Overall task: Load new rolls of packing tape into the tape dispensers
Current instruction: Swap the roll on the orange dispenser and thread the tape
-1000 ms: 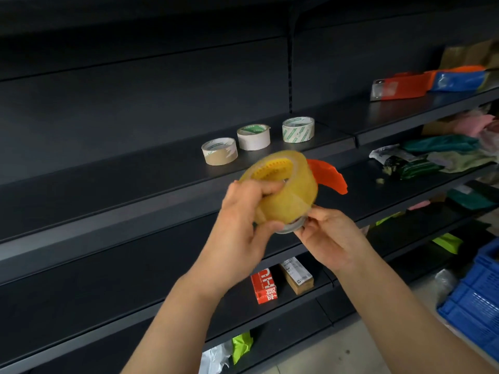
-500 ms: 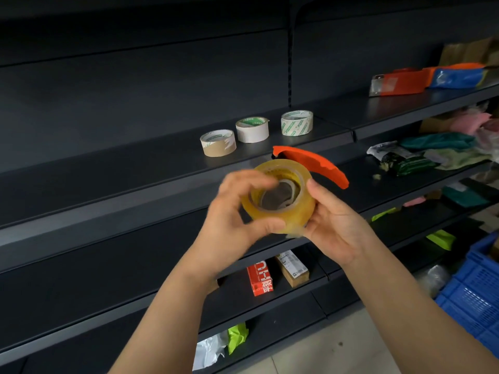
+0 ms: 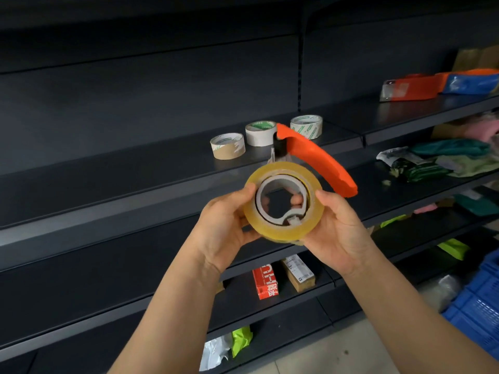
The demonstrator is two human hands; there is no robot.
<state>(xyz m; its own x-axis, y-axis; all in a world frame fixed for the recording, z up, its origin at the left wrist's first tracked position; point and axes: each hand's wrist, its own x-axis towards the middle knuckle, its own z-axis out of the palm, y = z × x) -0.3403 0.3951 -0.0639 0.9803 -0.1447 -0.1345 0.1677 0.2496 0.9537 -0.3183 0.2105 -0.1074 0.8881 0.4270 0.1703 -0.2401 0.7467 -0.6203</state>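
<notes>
Dark grey metal shelving (image 3: 135, 184) fills the view in long tiers against a dark back wall, with pale floor tile (image 3: 337, 349) at the bottom. On one tier, three small rolls stand in a row, near one another: a brown tape roll (image 3: 228, 146), a white tape roll (image 3: 259, 134) and a green-printed tape roll (image 3: 307, 126). Further right on that tier lie a red-orange flat pouch (image 3: 407, 87) and a blue flat pouch (image 3: 469, 82). Bagged folded garments (image 3: 445, 160) are heaped on the tier below. Lower still, a red carton (image 3: 266, 283) sits just beside a brown carton (image 3: 298, 272). A blue plastic crate (image 3: 478, 306) stands on the floor at right.

The clear yellowish roll of packing tape (image 3: 272, 230) is held in the air in front of the shelves, its open face towards the camera. A grey ring shows inside its core. The orange-handled tape dispenser (image 3: 321, 163) rises behind and above it, with a black roller at its top. The left hand (image 3: 224, 228) grasps the roll's left rim, thumb in front. The right hand (image 3: 340, 233) grasps the right rim, its fingers showing through the core.

Half a second ago the roll was tilted and the orange handle lay flatter, below the three rolls. Now the handle stands steeper and its tip overlaps the white roll
</notes>
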